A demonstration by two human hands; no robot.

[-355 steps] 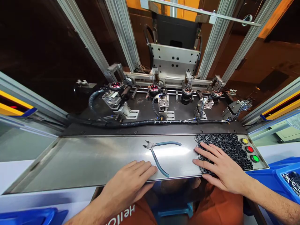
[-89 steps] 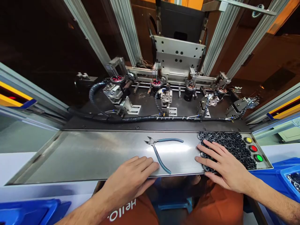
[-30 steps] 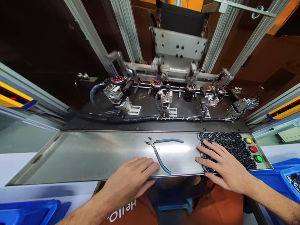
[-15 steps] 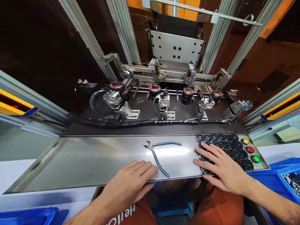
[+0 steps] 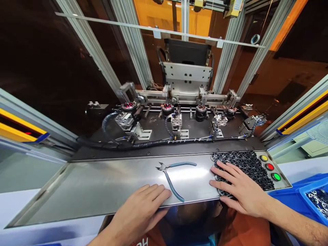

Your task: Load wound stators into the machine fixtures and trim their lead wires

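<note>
My left hand (image 5: 139,210) lies flat, fingers together, on the front edge of a steel shelf (image 5: 97,184). It holds nothing. Just right of its fingertips lie blue-handled cutters (image 5: 172,176) with their handles spread. My right hand (image 5: 239,186) rests palm down, fingers apart, on a flat batch of black round plastic parts (image 5: 247,162) at the shelf's right end. Behind the shelf stands a machine with several fixtures (image 5: 167,108) that carry small wound parts, under a horizontal tool bar (image 5: 184,97).
Yellow, red and green push buttons (image 5: 269,167) sit at the shelf's right end. Blue bins (image 5: 314,198) with more black parts stand at the right. Black hoses (image 5: 153,141) run along the machine bed. Aluminium frame posts (image 5: 133,44) rise behind it.
Both hands have stayed where they were. The machine's tool bar rose off the fixtures and has come back down. My head has tilted up, so more of the frame shows.
</note>
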